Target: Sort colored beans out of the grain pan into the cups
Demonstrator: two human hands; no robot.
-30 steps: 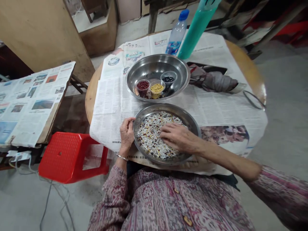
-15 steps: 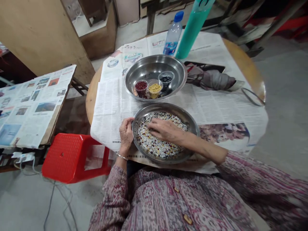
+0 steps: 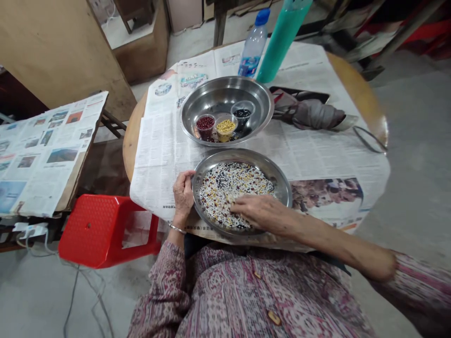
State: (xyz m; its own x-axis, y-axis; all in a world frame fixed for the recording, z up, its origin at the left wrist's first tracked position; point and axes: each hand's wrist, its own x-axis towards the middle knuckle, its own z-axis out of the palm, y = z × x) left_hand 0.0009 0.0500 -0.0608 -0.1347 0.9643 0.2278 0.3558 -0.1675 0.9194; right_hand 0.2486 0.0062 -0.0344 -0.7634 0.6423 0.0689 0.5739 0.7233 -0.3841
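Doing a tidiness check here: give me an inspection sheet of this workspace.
Surface: round wooden table under newspaper.
Job's things: lower steel basin of mixed grains; upper steel basin holding three small cups of red, yellow and black grains.
Clutter: folded grey umbrella, plastic water bottle, green bottle.
Hands: left hand on the lower basin's rim; right hand over the grains.
Cables: grey cable on the floor.
Surroundings: red plastic stool, second newspaper-covered table.

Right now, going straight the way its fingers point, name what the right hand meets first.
The right hand would likely meet the mixed grains in the steel plate first; its fingertips sit at or just above them, depth unclear.
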